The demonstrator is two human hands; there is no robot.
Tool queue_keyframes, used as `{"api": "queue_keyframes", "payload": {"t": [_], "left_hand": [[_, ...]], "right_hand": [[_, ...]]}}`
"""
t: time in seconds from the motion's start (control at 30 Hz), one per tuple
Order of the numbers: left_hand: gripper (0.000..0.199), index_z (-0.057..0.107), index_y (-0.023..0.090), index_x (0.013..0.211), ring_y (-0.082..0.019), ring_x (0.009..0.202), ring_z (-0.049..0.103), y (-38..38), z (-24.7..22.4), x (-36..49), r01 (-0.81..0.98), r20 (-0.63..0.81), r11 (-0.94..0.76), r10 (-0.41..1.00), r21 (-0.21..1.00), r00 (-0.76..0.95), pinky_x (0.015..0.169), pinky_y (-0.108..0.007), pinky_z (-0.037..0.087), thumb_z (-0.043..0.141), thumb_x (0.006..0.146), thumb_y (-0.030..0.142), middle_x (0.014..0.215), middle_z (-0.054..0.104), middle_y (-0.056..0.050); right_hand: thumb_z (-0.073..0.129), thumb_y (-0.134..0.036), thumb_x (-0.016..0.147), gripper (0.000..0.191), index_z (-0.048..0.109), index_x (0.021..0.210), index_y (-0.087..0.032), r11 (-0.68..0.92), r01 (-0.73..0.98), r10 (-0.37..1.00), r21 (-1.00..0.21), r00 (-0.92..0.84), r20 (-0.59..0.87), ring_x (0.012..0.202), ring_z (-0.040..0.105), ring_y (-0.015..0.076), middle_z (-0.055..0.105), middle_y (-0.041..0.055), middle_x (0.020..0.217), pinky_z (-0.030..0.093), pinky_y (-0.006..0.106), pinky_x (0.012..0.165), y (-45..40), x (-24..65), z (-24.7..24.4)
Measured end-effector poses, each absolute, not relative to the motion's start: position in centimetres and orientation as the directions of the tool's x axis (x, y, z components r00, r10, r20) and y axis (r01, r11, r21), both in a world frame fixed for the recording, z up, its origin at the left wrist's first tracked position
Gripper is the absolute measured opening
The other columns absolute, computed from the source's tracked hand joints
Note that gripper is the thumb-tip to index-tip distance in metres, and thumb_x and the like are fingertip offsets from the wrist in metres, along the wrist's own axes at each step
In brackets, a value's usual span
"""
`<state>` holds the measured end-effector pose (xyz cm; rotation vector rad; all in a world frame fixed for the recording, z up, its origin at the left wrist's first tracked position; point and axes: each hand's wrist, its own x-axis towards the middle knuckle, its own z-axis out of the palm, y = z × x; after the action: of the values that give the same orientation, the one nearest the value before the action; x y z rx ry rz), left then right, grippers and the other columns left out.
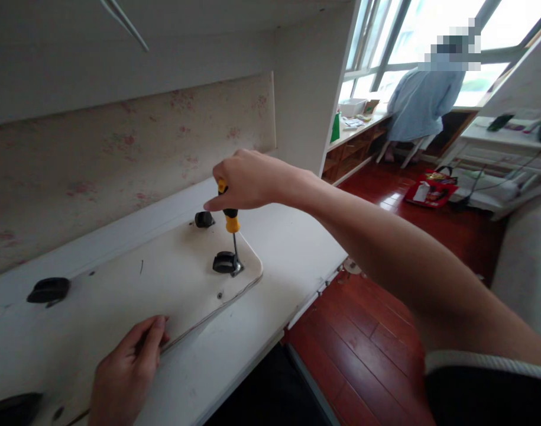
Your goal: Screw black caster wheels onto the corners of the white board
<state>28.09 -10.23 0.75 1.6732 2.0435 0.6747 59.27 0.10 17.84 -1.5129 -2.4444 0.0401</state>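
Observation:
My right hand is wrapped round the handle of a yellow and black screwdriver. The shaft points down, and its tip meets the metal plate of a black caster wheel near the rounded corner of a white board. Farther back on the board is a second caster, and another caster stands at the left. My left hand rests at the board's near edge with thumb and fingers pressed together; whatever they hold, if anything, is hidden.
The board lies on a white desktop below a white shelf, before flowered wallpaper. Over the reddish wooden floor, a seated person is by the windows. A red bag sits on the floor beside a white table.

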Motion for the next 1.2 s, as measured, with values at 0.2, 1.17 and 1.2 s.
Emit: {"api": "queue_keyframes", "payload": {"t": [0.2, 1.17, 1.2], "left_hand": [[0.046, 0.07, 0.023, 0.085, -0.021, 0.059, 0.064, -10.2, 0.6, 28.1, 0.775, -0.001, 0.147, 0.983, 0.614, -0.186, 0.059, -0.029, 0.05, 0.054, 0.075, 0.065, 0.064, 0.069, -0.001], [0.046, 0.067, 0.024, 0.083, -0.017, 0.052, 0.059, -10.3, 0.4, 27.8, 0.789, 0.006, 0.088, 0.993, 0.608, -0.116, 0.055, -0.027, 0.046, 0.05, 0.08, 0.067, 0.061, 0.064, 0.002], [0.046, 0.067, 0.024, 0.083, -0.018, 0.052, 0.06, -10.4, 0.3, 27.8, 0.789, 0.007, 0.084, 0.994, 0.609, -0.112, 0.055, -0.027, 0.046, 0.051, 0.08, 0.067, 0.061, 0.064, 0.002]], "right_hand": [[0.06, -0.041, 0.093, 0.041, 0.053, 0.126, -0.017, 0.436, 0.795, 0.882, -0.423, -0.471, 0.023, 0.071, 0.067, 0.02, 0.073, 0.0089, 0.094, 0.047, 0.031, 0.061, -0.1, 60.7, 17.7], [0.056, -0.051, 0.093, 0.043, 0.062, 0.113, -0.015, 0.475, 0.863, 0.876, -0.173, -0.481, 0.005, 0.071, 0.068, 0.0226, 0.072, 0.0105, 0.084, 0.044, 0.032, 0.061, -2.1, 61.6, 18.6], [0.05, -0.061, 0.092, 0.051, 0.067, 0.102, -0.014, 0.442, 0.894, 0.897, -0.074, -0.438, 0.065, 0.077, 0.068, 0.0272, 0.072, 0.0142, 0.085, 0.044, 0.034, 0.062, -2.0, 61.2, 18.6]]}}
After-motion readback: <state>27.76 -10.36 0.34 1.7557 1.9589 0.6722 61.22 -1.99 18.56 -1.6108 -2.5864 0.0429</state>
